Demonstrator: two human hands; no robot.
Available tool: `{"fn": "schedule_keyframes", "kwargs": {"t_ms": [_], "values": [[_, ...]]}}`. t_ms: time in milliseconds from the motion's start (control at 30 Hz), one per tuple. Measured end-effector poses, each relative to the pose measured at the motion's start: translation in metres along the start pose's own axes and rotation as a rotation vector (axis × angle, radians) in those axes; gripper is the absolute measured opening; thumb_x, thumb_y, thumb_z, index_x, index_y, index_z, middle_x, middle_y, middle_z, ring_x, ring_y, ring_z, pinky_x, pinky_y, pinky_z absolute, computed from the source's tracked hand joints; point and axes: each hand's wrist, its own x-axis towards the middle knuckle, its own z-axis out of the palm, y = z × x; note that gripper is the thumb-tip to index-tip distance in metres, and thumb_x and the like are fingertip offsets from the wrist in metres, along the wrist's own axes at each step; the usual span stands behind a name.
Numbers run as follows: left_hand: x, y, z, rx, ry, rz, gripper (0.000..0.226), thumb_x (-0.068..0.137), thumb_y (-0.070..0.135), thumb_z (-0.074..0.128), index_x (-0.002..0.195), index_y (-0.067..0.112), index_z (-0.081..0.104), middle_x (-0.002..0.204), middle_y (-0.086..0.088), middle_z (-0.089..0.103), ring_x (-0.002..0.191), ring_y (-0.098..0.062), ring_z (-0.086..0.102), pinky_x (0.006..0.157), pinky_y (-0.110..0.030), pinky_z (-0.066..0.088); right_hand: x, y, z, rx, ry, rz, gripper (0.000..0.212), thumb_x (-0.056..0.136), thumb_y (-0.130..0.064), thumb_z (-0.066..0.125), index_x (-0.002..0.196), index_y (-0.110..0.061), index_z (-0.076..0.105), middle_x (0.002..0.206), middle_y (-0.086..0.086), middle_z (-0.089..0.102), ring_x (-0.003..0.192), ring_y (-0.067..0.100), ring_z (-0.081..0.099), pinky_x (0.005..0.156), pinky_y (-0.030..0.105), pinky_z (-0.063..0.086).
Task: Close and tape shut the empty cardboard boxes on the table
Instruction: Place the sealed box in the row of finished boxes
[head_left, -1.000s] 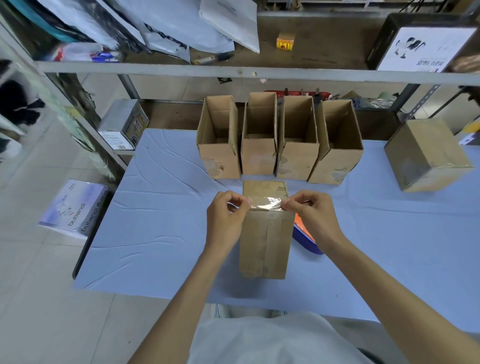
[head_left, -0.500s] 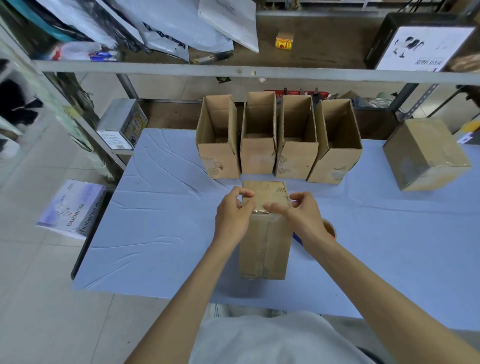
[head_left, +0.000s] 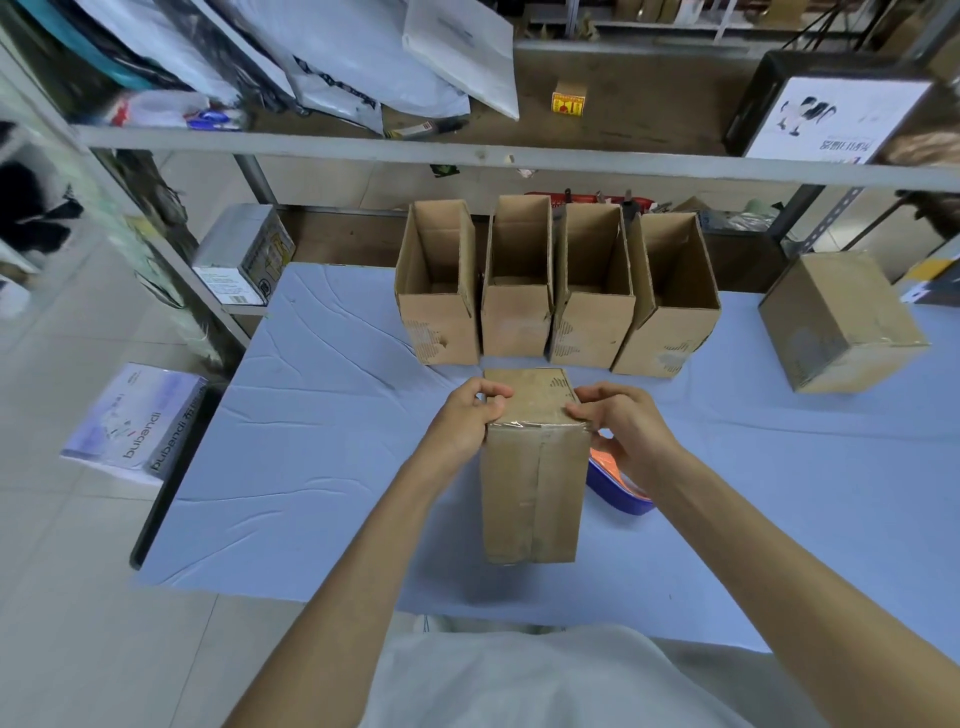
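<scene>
Near on the desk (head_left: 311, 467), the closed box (head_left: 530, 493) stands upright; left grip (head_left: 467, 421) and right grip (head_left: 623, 436) curl round its top corners, pressing tape (head_left: 535, 425). Likely light and stiff: hold the edges. Beyond stand four open boxes (head_left: 519, 322).

Table: a long top (head_left: 322, 467) under a creased pale-blue cloth, with a dark edge showing at its left end.
Centre: a closed box (head_left: 530, 499) stands on the cloth near the front, clear tape shining along its top front edge.
Back row: four open boxes (head_left: 519, 322) stand side by side, tops open, just behind the closed box.
Far right: a sealed box (head_left: 841, 322) sits well apart from the row.
Beside the centre box: a blue tape dispenser (head_left: 621, 499) with an orange part lies just to its right, partly hidden.
</scene>
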Motion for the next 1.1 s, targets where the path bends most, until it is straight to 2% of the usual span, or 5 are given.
{"fn": "schedule_keyframes", "kwargs": {"t_ms": [300,467,733,933,1100], "values": [[-0.001,0.006,0.003,0.193,0.065,0.106,0.029,0.103,0.017,0.032,0.117,0.016,0.057,0.095,-0.004,0.05,0.062,-0.006,0.041,0.047,-0.013,0.031,0.002,0.002,0.006,-0.177,-0.021,-0.117,0.033,0.082,-0.02,0.075,0.102,0.0,0.059,0.085,0.01,0.063,0.07,0.017,0.057,0.068,0.035,0.046],[0.003,0.011,0.004,0.205,0.015,0.071,0.03,0.104,0.017,0.029,0.118,0.016,0.055,0.126,-0.01,0.055,0.11,-0.031,0.052,0.071,-0.024,0.043,0.007,0.003,0.003,-0.253,0.036,-0.2,0.015,0.09,-0.008,0.061,0.098,0.005,0.065,0.078,0.013,0.061,0.071,0.022,0.056,0.064,0.034,0.047],[0.017,0.003,0.0,0.107,-0.007,0.027,0.03,0.103,0.016,0.029,0.114,0.02,0.056,0.122,0.008,0.05,0.109,-0.009,0.045,0.084,-0.025,0.035,0.007,0.007,-0.003,-0.295,-0.032,-0.29,0.036,0.097,0.0,0.039,0.084,-0.016,0.068,0.073,-0.002,0.067,0.062,0.009,0.058,0.063,0.027,0.049],[0.025,-0.001,-0.002,0.015,-0.01,-0.007,0.03,0.101,0.018,0.031,0.102,0.028,0.06,0.126,-0.002,0.055,0.115,-0.017,0.051,0.097,-0.034,0.042,0.015,0.03,-0.014,-0.176,-0.063,-0.288,0.036,0.089,0.004,0.042,0.116,-0.005,0.065,0.103,0.007,0.071,0.084,0.018,0.065,0.076,0.03,0.052],[0.02,-0.002,0.001,-0.277,0.088,-0.032,0.025,0.097,0.005,0.04,0.115,0.018,0.052,0.092,-0.006,0.06,0.078,-0.012,0.056,0.068,-0.019,0.047,0.013,0.042,-0.018,-0.226,-0.09,-0.336,0.049,0.066,-0.01,0.058,0.115,-0.019,0.062,0.109,-0.004,0.068,0.097,0.019,0.065,0.077,0.028,0.053]]}}
